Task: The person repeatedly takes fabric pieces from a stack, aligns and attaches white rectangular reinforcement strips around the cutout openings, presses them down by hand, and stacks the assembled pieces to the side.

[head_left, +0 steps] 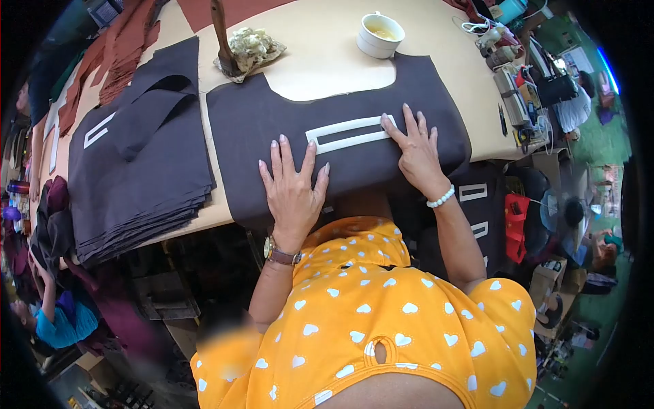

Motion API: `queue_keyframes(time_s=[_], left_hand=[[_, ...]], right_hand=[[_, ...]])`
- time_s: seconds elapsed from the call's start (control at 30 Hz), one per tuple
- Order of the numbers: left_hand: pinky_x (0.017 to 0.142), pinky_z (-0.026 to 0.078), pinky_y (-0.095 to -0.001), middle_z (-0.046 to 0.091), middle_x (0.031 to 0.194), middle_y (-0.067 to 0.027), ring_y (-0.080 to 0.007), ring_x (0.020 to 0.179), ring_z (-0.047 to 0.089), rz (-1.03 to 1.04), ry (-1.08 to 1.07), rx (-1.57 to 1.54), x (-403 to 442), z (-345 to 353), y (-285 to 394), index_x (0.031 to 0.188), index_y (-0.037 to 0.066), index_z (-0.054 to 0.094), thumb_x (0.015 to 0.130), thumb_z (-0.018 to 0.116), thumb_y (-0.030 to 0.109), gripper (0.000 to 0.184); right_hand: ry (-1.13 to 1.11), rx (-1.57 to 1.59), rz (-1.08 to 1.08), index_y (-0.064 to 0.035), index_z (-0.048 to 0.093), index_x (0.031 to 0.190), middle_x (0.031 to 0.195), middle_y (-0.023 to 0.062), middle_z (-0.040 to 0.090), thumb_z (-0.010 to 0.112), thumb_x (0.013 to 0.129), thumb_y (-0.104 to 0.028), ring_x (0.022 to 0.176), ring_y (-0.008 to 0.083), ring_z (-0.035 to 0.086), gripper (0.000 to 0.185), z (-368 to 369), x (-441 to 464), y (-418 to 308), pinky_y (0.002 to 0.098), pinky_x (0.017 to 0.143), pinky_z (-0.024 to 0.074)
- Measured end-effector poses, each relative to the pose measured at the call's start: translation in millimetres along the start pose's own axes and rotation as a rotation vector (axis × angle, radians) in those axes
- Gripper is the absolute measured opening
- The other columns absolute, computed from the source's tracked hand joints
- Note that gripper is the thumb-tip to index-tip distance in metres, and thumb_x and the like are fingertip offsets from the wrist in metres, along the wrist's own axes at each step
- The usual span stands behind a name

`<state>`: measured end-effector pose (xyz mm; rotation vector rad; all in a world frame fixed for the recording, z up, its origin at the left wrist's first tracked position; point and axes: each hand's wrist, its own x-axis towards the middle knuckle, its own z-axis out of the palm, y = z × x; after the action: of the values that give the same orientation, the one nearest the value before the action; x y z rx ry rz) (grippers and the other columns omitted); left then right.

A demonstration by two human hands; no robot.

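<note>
Head view: the person's left hand (293, 196) lies spread wide on a dark panel (255, 140), right in the middle, a fingertip by the left end of that white rectangular frame (354, 143). The right hand (417, 155), fingers parted, touches its right end. Upper centre, a cup (377, 46) stands beyond.

Orange heart-print top (422, 320), watch (281, 253), bracelet (441, 198)
</note>
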<state>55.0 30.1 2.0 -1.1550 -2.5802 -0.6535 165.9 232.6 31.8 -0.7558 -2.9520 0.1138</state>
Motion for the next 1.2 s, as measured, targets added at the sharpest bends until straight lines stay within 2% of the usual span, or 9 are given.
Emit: queue_keyframes(time_s=[0.27, 0.37, 0.47, 0.57, 0.77, 0.97, 1.07, 1.1, 1.2], left_hand=[[0.102, 0.025, -0.0558, 0.039, 0.135, -0.0241, -0.0376, 0.127, 0.035, -0.018, -0.008, -0.02, 1, -1, 1, 0.125, 0.018, 0.055, 0.086, 0.055, 0.036, 0.043], [0.101, 0.025, -0.0557, 0.039, 0.135, -0.024, -0.0374, 0.127, 0.035, -0.018, -0.016, -0.013, 2, -1, 1, 0.124, 0.017, 0.055, 0.086, 0.055, 0.036, 0.043], [0.101, 0.026, -0.0558, 0.039, 0.135, -0.024, -0.0376, 0.127, 0.035, -0.018, -0.019, -0.01, 2, -1, 1, 0.125, 0.017, 0.055, 0.087, 0.055, 0.037, 0.043], [0.101, 0.026, -0.0562, 0.038, 0.135, -0.0252, -0.0382, 0.127, 0.035, 0.006, -0.023, 0.0, 1, 0, -1, 0.126, 0.017, 0.054, 0.086, 0.054, 0.037, 0.044], [0.101, 0.025, -0.0557, 0.04, 0.134, -0.0241, -0.0374, 0.126, 0.036, -0.002, -0.011, -0.021, 1, -1, -1, 0.126, 0.017, 0.054, 0.086, 0.056, 0.036, 0.044], [0.099, 0.031, -0.0462, 0.044, 0.13, -0.0233, -0.0357, 0.122, 0.04, -0.009, -0.014, -0.104, 10, -13, -15, 0.127, 0.003, 0.048, 0.084, 0.06, 0.034, 0.054], [0.098, 0.033, -0.0434, 0.045, 0.129, -0.0232, -0.0357, 0.122, 0.04, -0.013, -0.011, 0.015, 15, -21, -30, 0.124, -0.001, 0.049, 0.083, 0.06, 0.034, 0.055], [0.099, 0.031, -0.0485, 0.047, 0.128, -0.021, -0.0354, 0.122, 0.039, -0.039, -0.003, 0.015, 15, -19, -37, 0.122, -0.002, 0.05, 0.084, 0.058, 0.034, 0.053], [0.099, 0.031, -0.0489, 0.047, 0.129, -0.0197, -0.0348, 0.122, 0.039, -0.041, -0.008, 0.06, 13, -18, -50, 0.121, -0.002, 0.052, 0.084, 0.057, 0.032, 0.05]], right_hand=[[-0.005, -0.673, 0.017, -0.0034, 0.049, 0.126, 0.141, 0.0129, 0.031, 0.053, 0.082, -0.018, 0.132, 0.0356, 0.025, 0.047, -3, 9, -25, 0.0569, 0.107, 0.0165], [0.006, -0.744, -0.111, -0.006, 0.05, 0.126, 0.143, 0.012, 0.027, 0.054, 0.082, -0.019, 0.133, 0.035, 0.024, 0.047, -7, -2, -21, 0.0567, 0.107, 0.015], [0.018, -0.599, -0.184, -0.007, 0.049, 0.128, 0.145, 0.0113, 0.023, 0.055, 0.081, -0.02, 0.133, 0.0348, 0.023, 0.049, -16, -10, -13, 0.0569, 0.107, 0.0142], [-0.021, -0.617, -0.127, -0.0082, 0.046, 0.13, 0.146, 0.0094, 0.021, 0.053, 0.081, -0.012, 0.134, 0.0337, 0.022, 0.05, -18, -3, -11, 0.0568, 0.107, 0.0163], [-0.052, -0.664, -0.095, -0.0116, 0.037, 0.137, 0.148, 0.0085, 0.018, 0.051, 0.082, -0.011, 0.134, 0.0336, 0.022, 0.057, -6, 8, -5, 0.0566, 0.107, 0.0145], [-0.028, -0.679, -0.176, -0.0144, 0.032, 0.14, 0.148, 0.0085, 0.018, 0.05, 0.084, -0.017, 0.135, 0.035, 0.02, 0.058, -3, 6, 1, 0.0565, 0.108, 0.0105], [-0.046, -0.651, -0.202, -0.0139, 0.033, 0.139, 0.147, 0.0089, 0.02, 0.049, 0.085, -0.017, 0.134, 0.0348, 0.02, 0.057, -5, 6, -9, 0.056, 0.108, 0.0113], [-0.034, -0.637, -0.215, -0.0135, 0.033, 0.139, 0.147, 0.009, 0.02, 0.049, 0.085, -0.017, 0.134, 0.0348, 0.021, 0.057, -5, 6, -11, 0.0559, 0.108, 0.0116], [-0.018, -0.608, -0.247, -0.0121, 0.033, 0.139, 0.147, 0.0092, 0.021, 0.049, 0.085, -0.018, 0.134, 0.0346, 0.022, 0.057, -2, 6, -22, 0.0557, 0.108, 0.0125]])
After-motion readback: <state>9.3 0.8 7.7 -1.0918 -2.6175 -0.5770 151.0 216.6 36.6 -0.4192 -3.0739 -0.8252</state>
